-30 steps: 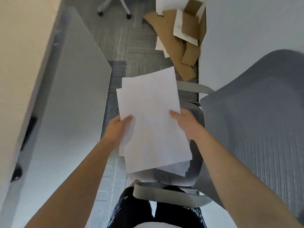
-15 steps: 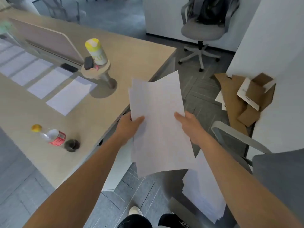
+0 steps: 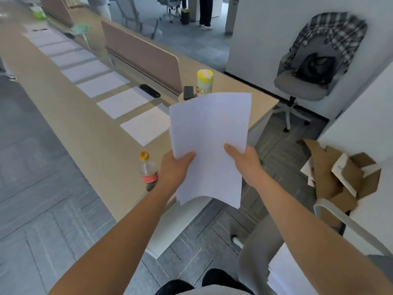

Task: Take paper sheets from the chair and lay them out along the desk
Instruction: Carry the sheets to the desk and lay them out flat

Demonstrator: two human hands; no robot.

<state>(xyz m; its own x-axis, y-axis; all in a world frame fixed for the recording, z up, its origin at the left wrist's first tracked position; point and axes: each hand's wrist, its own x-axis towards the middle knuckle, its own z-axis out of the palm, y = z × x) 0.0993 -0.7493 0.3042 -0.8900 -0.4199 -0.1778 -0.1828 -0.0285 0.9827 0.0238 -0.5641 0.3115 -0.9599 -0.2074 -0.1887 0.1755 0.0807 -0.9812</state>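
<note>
Both hands hold a bundle of paper sheets (image 3: 210, 141) over the near end of the counter (image 3: 85, 133).
Counter runs long, away to upper L, w/ a row of laid sheets (image 3: 144, 126) side by side along it. Paper sheets: white, blank, slightly fanned, bottom edge sagging; long axis points away from the person, top edge raised, just below a yellow-lidded canister (image 3: 204, 81). Another stack (image 3: 285, 271) sits on the chair (image 3: 340, 216), bottom R. L hand (image 3: 174, 169) grips the bundle's lower L edge, R hand (image 3: 244, 162) the R edge, thumbs on top. Bottle (image 3: 148, 173) on counter just beside L hand.
</note>
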